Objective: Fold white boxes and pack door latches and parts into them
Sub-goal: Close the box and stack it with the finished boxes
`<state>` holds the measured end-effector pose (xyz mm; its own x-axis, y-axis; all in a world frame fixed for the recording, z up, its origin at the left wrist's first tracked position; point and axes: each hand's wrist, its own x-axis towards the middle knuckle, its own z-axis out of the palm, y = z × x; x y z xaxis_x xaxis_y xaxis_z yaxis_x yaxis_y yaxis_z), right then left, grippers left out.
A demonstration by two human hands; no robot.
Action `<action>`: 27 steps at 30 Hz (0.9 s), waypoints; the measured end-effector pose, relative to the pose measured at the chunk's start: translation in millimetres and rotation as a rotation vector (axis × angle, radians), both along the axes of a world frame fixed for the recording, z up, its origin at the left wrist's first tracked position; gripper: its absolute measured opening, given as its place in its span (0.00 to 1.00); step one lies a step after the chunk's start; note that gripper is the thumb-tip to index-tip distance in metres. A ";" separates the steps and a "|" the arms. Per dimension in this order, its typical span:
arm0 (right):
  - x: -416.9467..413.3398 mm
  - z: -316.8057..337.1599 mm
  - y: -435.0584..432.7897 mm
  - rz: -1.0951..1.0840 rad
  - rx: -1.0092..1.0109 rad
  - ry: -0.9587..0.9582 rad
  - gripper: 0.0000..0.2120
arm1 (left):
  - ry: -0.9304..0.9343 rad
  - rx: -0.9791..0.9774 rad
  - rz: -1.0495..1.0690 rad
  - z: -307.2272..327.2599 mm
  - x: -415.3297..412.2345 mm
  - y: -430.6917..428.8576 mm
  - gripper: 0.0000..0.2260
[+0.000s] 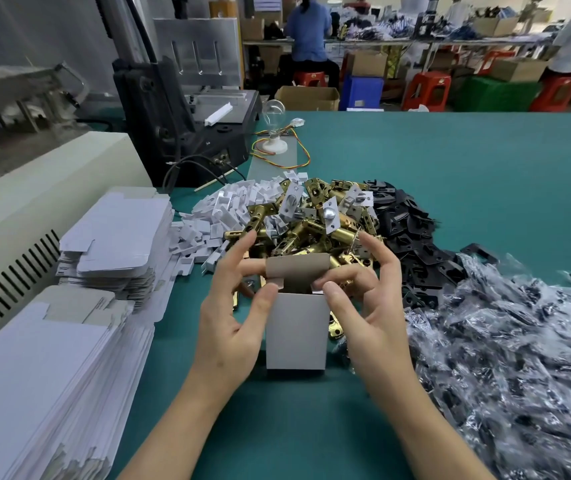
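Left hand [232, 327], right hand [370, 306] holding white box [296, 334], latches [311, 223] behind

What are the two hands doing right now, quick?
The left hand pinches the white box at its top left corner.
The right hand pinches the same box at its top right corner.

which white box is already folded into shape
The white box between the left hand and right hand: it stands upright, top flap open. The rest lie flat in stacks on the left.
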<state>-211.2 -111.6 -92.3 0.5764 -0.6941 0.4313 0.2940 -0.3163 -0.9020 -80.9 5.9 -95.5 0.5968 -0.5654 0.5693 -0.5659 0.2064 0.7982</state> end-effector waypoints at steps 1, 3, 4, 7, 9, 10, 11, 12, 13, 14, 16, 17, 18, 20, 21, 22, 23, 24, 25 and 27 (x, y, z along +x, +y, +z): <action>0.8 -0.4 -0.5 -0.002 0.012 -0.008 0.29 | -0.002 0.004 -0.010 0.8 0.4 0.7 0.23; 0.3 0.7 -1.9 -0.016 0.013 -0.010 0.27 | -0.059 0.003 -0.029 2.4 1.7 1.4 0.18; -0.5 1.4 -2.4 -0.019 -0.001 0.003 0.24 | -0.095 -0.008 -0.037 3.2 2.5 1.6 0.15; -2.2 3.4 0.1 0.003 -0.062 0.061 0.10 | -0.145 -0.044 -0.065 2.8 5.3 0.9 0.09; -2.8 5.9 5.2 0.031 -0.033 0.060 0.12 | -0.154 -0.042 -0.079 2.7 7.1 1.4 0.09; -2.8 7.6 7.4 0.043 -0.022 0.053 0.14 | -0.156 -0.037 -0.086 2.5 8.0 2.2 0.10; -2.5 9.3 9.1 0.055 -0.014 0.045 0.14 | -0.156 -0.030 -0.090 2.3 8.6 2.9 0.10; -2.2 9.9 10.1 0.061 -0.007 0.046 0.13 | -0.156 -0.023 -0.094 2.1 8.8 3.7 0.09; -1.2 10.1 10.4 0.057 0.006 0.052 0.11 | -0.154 -0.019 -0.097 1.7 8.8 4.6 0.09; -0.8 9.9 10.2 0.049 0.023 0.062 0.09 | -0.151 -0.016 -0.097 1.2 8.2 5.2 0.09; -1.1 8.5 9.8 0.043 0.045 0.079 0.05 | -0.130 -0.021 -0.090 1.0 6.1 5.6 0.08; -1.8 8.2 10.1 0.043 0.046 0.080 0.05 | -0.109 -0.029 -0.081 1.7 4.8 5.4 0.08; -2.8 8.3 10.6 0.043 0.041 0.080 0.06 | -0.089 -0.038 -0.069 2.5 3.9 5.0 0.07; -4.1 9.6 12.1 0.040 0.032 0.085 0.07 | -0.068 -0.047 -0.041 3.6 2.7 4.1 0.06; -4.3 10.1 12.5 0.035 0.018 0.089 0.08 | -0.069 -0.049 -0.029 3.5 2.4 3.6 0.05; -4.5 10.2 12.6 0.029 -0.002 0.094 0.08 | -0.076 -0.049 -0.019 3.1 2.3 3.2 0.05; -4.4 10.1 12.6 0.024 -0.022 0.098 0.08 | -0.084 -0.048 -0.012 2.4 2.1 3.4 0.06; -4.6 9.9 12.6 0.020 -0.040 0.102 0.07 | -0.091 -0.046 -0.008 2.0 1.8 3.4 0.06; -4.6 10.2 12.8 0.017 -0.054 0.103 0.07 | -0.094 -0.045 -0.007 1.7 1.5 3.5 0.06; -4.9 10.6 13.2 0.016 -0.064 0.096 0.08 | -0.095 -0.047 -0.008 1.7 1.1 3.4 0.06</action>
<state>-216.1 -98.4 -81.8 0.6279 -0.6575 0.4164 0.2125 -0.3698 -0.9045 -79.8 9.3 -93.8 0.5349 -0.5410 0.6490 -0.6367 0.2469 0.7305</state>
